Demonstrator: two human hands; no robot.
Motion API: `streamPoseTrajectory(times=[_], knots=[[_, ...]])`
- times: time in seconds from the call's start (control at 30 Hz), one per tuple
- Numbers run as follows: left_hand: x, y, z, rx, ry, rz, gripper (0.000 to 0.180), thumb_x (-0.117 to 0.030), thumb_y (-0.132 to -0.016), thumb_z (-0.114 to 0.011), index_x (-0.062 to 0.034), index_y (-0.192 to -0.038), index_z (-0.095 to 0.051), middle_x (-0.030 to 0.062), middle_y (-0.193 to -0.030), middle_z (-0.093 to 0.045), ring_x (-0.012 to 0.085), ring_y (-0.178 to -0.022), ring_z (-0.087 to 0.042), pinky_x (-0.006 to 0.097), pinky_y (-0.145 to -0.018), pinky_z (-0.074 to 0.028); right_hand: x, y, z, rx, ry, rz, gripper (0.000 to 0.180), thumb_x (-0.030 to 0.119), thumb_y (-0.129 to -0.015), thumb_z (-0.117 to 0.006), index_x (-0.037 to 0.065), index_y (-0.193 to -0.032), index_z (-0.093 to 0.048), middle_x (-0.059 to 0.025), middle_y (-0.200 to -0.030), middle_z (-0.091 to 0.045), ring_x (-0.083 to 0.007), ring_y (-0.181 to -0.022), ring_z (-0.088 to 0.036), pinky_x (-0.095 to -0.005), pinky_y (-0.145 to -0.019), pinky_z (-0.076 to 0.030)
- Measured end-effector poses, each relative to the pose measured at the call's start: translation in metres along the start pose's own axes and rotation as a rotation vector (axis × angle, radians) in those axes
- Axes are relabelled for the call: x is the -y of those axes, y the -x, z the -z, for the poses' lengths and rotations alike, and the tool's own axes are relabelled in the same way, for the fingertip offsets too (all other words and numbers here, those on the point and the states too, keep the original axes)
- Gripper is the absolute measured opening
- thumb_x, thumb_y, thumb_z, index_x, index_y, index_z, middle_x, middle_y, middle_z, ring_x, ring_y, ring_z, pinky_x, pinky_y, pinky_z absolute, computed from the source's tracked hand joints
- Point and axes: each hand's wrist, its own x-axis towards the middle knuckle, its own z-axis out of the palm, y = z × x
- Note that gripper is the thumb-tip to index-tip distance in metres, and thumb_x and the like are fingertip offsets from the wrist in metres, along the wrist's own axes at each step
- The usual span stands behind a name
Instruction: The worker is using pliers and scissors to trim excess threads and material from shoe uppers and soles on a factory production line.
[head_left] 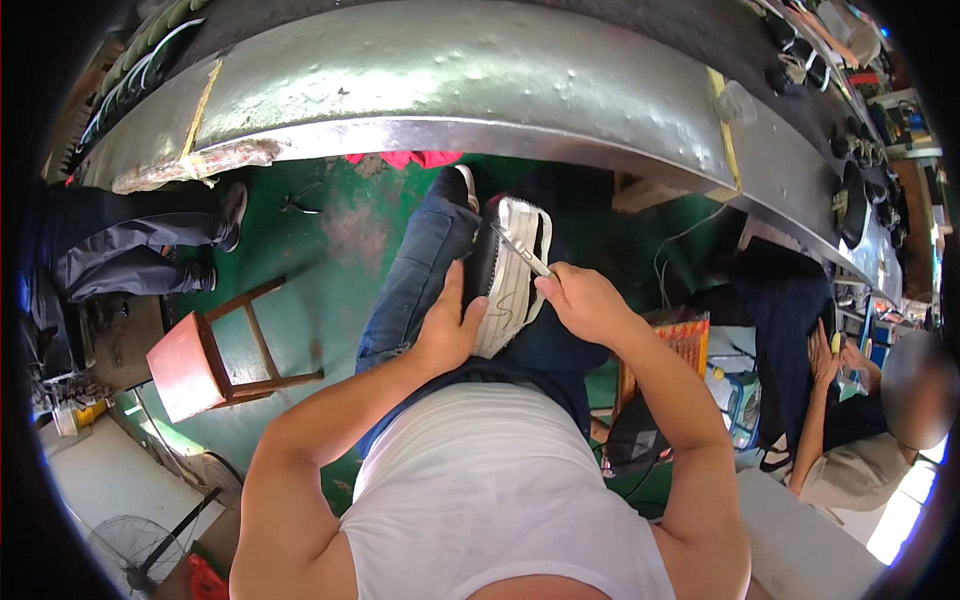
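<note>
Across my lap lies a long white fabric-covered piece (513, 285) with lengthwise ridges, a dark squiggle and a dark edge along its left side. My left hand (450, 325) grips its lower left edge, the thumb against the white surface and the forefinger pointing along the dark side. In my right hand (587, 305) is a slim metal tool (527, 252), pinched by its rear end. Its front reaches up and left over the white piece; whether the tip touches it I cannot tell. The exact kinds of the tool and the white piece are unclear.
A long metal-faced workbench (450, 80) curves across the far side, with dark shoes (853, 205) at its right end. To the left stand a stool with a reddish seat (188, 365) and a person's legs (130, 245). Another person (860, 470) works at right.
</note>
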Motion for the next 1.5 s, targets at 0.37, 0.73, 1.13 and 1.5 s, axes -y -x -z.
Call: streamPoseTrajectory(times=[0.37, 0.73, 1.13, 1.5], knots=[[-0.008, 0.006, 0.014, 0.185, 0.207, 0.213, 0.101, -0.021, -0.083, -0.075, -0.0045, -0.158, -0.009, 0.0326, -0.141, -0.048, 0.0400, -0.130, -0.051, 0.034, -0.111, -0.037, 0.003, 0.041, -0.030, 0.086, -0.073, -0.125, 0.038, 0.036, -0.101, -0.050, -0.001, -0.102, -0.061, -0.0190, -0.083, -0.068, -0.0398, -0.080, -0.067, -0.0464, -0.072, -0.051], [-0.079, -0.035, 0.107, -0.194, 0.570, -0.556, 0.071, 0.003, -0.073, -0.082, -0.0029, -0.133, -0.044, 0.0161, -0.112, -0.067, 0.0233, -0.100, -0.067, 0.035, -0.088, -0.055, -0.033, 0.069, -0.059, -0.326, -0.944, -0.311, 0.036, 0.030, -0.103, -0.050, -0.004, -0.107, -0.059, -0.0084, -0.085, -0.066, -0.0139, -0.074, -0.063, -0.0300, -0.070, -0.051], [-0.014, -0.021, 0.024, -0.240, 0.083, -0.139, 0.039, -0.014, -0.086, -0.073, 0.0022, -0.120, -0.065, 0.0196, -0.108, -0.067, 0.0302, -0.091, -0.067, 0.036, -0.081, -0.052, 0.002, 0.073, 0.004, 0.122, -0.522, -0.264, 0.024, 0.015, -0.092, -0.061, -0.001, -0.110, -0.058, -0.0160, -0.091, -0.067, -0.0286, -0.082, -0.065, -0.0364, -0.076, -0.050], [-0.003, -0.002, 0.000, -0.476, 0.011, -0.471, 0.015, 0.002, -0.086, -0.067, 0.0021, -0.100, -0.070, 0.0167, -0.093, -0.066, 0.0288, -0.067, -0.065, 0.036, -0.065, -0.053, 0.037, 0.034, 0.045, 0.438, -0.085, -0.091, 0.042, 0.018, -0.091, -0.059, -0.009, -0.122, -0.054, -0.0285, -0.101, -0.066, -0.0437, -0.098, -0.063, -0.0464, -0.085, -0.050]])
